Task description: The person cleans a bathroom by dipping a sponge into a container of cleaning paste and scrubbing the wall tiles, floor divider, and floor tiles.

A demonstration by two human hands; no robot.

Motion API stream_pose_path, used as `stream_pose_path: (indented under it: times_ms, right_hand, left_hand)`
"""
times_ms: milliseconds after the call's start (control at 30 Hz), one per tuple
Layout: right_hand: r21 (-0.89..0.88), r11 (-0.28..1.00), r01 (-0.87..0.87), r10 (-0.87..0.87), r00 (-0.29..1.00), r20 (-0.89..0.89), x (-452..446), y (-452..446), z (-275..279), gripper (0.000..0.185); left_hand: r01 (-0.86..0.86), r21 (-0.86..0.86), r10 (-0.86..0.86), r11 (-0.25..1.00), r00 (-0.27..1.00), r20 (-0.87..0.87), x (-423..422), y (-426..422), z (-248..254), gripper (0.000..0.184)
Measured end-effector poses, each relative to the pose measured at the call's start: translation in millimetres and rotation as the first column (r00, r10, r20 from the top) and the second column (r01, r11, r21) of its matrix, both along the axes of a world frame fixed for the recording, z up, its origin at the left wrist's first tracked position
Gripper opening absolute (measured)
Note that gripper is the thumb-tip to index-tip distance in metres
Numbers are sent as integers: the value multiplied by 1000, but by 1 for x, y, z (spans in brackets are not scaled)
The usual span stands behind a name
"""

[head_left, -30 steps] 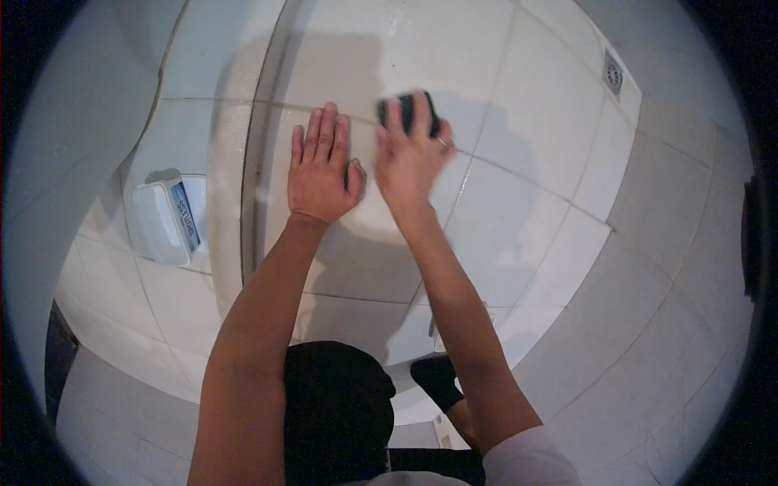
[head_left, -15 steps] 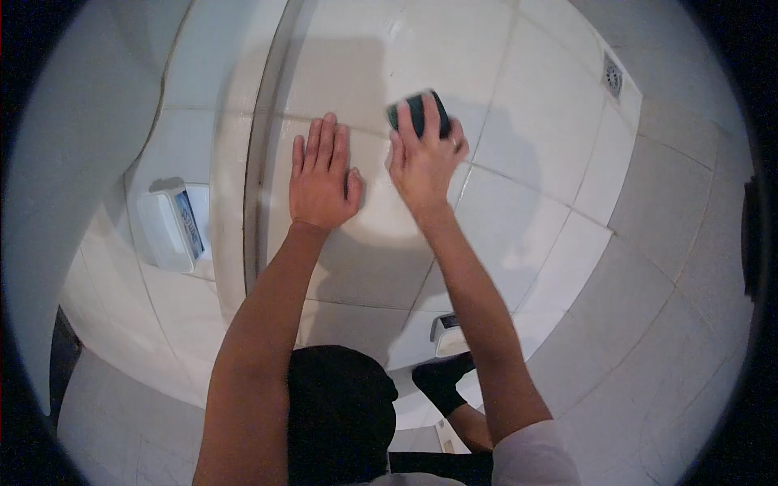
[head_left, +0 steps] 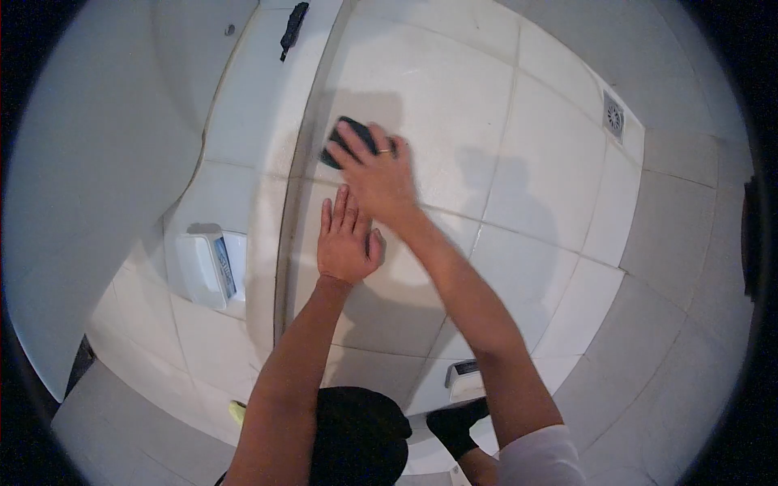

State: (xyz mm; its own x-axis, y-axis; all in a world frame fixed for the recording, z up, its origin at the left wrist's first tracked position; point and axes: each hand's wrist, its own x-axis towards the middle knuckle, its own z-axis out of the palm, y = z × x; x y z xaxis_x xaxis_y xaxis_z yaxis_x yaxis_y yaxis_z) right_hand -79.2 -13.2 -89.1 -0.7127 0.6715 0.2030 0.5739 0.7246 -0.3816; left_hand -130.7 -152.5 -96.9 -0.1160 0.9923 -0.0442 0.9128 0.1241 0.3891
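One dark pad (head_left: 363, 136), held in the right hand's grip (head_left: 377, 180) near the tiled surface (head_left: 454, 154)'s left edge, wants even pressure, left hand (head_left: 348, 253) flat.

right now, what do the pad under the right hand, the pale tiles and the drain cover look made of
Pad: perhaps abrasive fibre, dark and matte; blur hides its texture. Pale tiles: probably glazed ceramic, smooth with soft sheen. Drain cover: perhaps metal, grey and slotted; finish unclear.
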Motion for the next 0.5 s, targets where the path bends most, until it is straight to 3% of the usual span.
stream_pose_path:
  times_ms: [67, 133, 200, 233, 300, 367, 433, 467, 500]
  right_hand:
    - [-63, 998, 24, -13, 986, 169, 46, 42, 1, 45]
    - [124, 958, 259, -277, 948, 159, 94, 97, -16, 45]
    - [226, 849, 478, -520, 832, 195, 125, 149, -25, 45]
    - [230, 848, 478, -521, 831, 194, 120, 164, -25, 45]
    - [105, 627, 772, -769, 591, 244, 105, 194, -24, 46]
    - [117, 663, 739, -747, 644, 164, 61, 203, -35, 48]
    - [310, 793, 525, -579, 807, 115, 2, 178, -40, 45]
    - [317, 849, 423, -464, 883, 65, -24, 154, -38, 43]
    - [289, 913, 288, -337, 932, 136, -46, 127, -33, 43]
  left_hand:
    - [-37, 7, 37, 999, 998, 49, 1, 3, 5, 66]
    - [-39, -1, 39, 999, 999, 20, 1, 2, 6, 66]
    - [-41, -20, 41, 999, 999, 28, 0, 4, 6, 66]
    - [-40, -16, 41, 999, 999, 30, 0, 3, 6, 66]
    - [-34, 38, 31, 999, 996, 85, 0, 3, 4, 70]
    - [-34, 40, 31, 999, 996, 83, 1, 4, 4, 70]
    - [-31, 35, 28, 999, 997, 76, -1, 5, 4, 70]
    - [-25, 28, 23, 999, 997, 76, -1, 4, 4, 70]
    - [-22, 25, 20, 999, 997, 76, -1, 4, 4, 71]
